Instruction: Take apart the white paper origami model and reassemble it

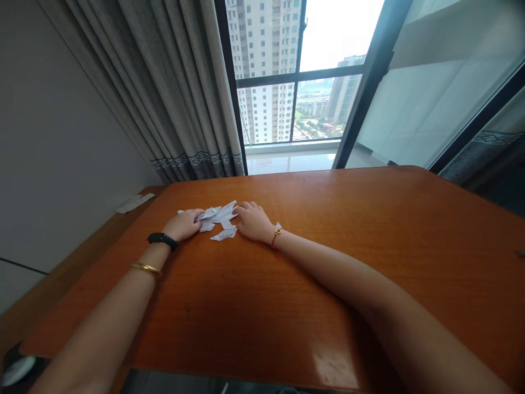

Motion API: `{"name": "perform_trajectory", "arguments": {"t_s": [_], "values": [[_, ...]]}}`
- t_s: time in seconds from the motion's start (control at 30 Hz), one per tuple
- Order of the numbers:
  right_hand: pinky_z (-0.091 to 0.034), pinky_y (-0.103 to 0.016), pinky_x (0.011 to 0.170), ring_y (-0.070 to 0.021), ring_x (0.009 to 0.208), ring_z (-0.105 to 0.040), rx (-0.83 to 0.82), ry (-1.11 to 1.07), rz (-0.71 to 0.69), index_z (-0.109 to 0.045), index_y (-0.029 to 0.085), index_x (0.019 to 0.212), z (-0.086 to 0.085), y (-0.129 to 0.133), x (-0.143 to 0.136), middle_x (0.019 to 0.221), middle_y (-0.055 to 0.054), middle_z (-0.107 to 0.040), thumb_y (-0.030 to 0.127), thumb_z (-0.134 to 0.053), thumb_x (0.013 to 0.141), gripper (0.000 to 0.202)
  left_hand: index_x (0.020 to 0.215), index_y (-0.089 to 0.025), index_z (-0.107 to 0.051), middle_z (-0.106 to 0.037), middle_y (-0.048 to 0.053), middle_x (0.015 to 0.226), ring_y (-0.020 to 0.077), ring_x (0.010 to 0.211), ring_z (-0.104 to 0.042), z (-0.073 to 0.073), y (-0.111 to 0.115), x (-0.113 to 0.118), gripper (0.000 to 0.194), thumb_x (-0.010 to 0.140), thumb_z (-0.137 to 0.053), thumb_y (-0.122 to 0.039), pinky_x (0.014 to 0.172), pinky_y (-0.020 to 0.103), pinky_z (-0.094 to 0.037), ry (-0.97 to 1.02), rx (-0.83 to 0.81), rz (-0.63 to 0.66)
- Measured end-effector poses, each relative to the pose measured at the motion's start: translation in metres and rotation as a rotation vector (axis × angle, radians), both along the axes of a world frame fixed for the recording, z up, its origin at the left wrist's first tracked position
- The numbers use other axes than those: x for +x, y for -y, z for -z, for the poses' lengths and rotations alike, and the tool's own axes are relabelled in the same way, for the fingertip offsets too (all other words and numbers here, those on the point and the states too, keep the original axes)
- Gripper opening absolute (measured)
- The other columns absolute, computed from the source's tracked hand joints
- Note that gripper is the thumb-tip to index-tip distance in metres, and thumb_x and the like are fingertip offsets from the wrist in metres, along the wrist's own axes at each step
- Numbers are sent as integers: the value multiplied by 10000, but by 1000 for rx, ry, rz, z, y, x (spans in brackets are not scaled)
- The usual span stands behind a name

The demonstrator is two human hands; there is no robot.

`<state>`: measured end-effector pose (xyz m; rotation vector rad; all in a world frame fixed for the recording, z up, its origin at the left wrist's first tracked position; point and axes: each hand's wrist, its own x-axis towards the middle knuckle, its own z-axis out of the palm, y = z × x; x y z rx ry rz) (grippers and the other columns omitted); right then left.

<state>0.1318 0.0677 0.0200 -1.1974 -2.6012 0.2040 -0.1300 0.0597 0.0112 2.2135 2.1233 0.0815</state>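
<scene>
- White paper scraps (223, 212) lie between our left hand (184, 223) and our right hand (252, 220), the pile's spread running crosswise from one to the other
- Our left hand curls its fingers over the pile's left end; we cannot tell whether it grips any paper
- Our right hand rests with bent fingers at the right end, touching or just beside the paper; whether it pinches any, we cannot tell
- Toward us, the nearest piece (225, 234) has its long axis roughly left to right, its right end just beside our right hand, so that hand is nearer to it
- All of this sits on the far left part of the worktop (246, 306)
- Past the worktop's left edge, pale strips (135, 203) rest on a wooden ledge (94, 249)
</scene>
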Motion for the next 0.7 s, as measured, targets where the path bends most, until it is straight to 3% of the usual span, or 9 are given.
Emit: {"name": "perform_trajectory", "arguments": {"t_s": [0.1, 0.2, 0.27, 0.37, 0.47, 0.6, 0.7], "values": [[-440, -454, 884, -321, 1135, -486, -14, 56, 93, -560, 176, 1199, -12, 8, 22, 1223, -155, -541, 280, -508, 827, 390, 1224, -276, -596, -626, 44, 1261, 261, 1122, -583, -1, 1, 3, 431, 824, -437, -272, 936, 342, -432, -63, 25, -4], [-490, -472, 764, -372, 979, -585, -97, 171, 170, -619, 98, 1072, -17, 21, 51, 1086, -221, -598, 431, -642, 689, 508, 1216, -296, -598, -630, 47, 1251, 272, 1104, -589, -4, -2, 6, 403, 864, -412, -358, 896, 347, -443, -91, 34, -19], [-507, -448, 720, -362, 909, -623, -155, 233, 185, -633, 85, 1018, -17, 26, 64, 1049, -227, -617, 480, -659, 655, 537, 1250, -289, -580, -614, 54, 1275, 278, 1122, -579, -6, -4, 8, 470, 851, -432, -488, 906, 343, -440, -96, 10, 0], [-519, -343, 684, -271, 845, -653, -201, 262, 132, -633, 126, 977, -13, 27, 66, 1028, -163, -647, 409, -631, 700, 396, 1323, -241, -529, -579, 82, 1323, 294, 1165, -553, -10, -6, 11, 706, 742, -516, -641, 948, 343, -424, -104, -59, 91], [-516, -309, 721, -245, 885, -642, -151, 240, 78, -605, 135, 1009, -7, 24, 54, 1034, -141, -646, 318, -607, 740, 326, 1333, -241, -520, -597, 77, 1307, 285, 1145, -576, -10, -6, 14, 642, 762, -530, -532, 950, 339, -429, -107, -51, 137], [-515, -380, 766, -302, 1005, -586, -13, 211, 21, -564, 122, 1072, 2, 22, 34, 1106, -175, -599, 203, -538, 794, 290, 1292, -244, -548, -664, 64, 1206, 251, 1041, -641, -8, -6, 13, 516, 781, -473, -255, 877, 311, -470, -104, 10, 81], [-520, -370, 740, -279, 965, -585, 42, 209, -40, -549, 137, 1073, 8, 19, 29, 1051, -159, -612, 115, -501, 812, 266, 1251, -223, -572, -674, 62, 1186, 227, 1033, -648, -11, -5, 9, 481, 802, -408, -166, 877, 290, -472, -91, 68, 33]]}}
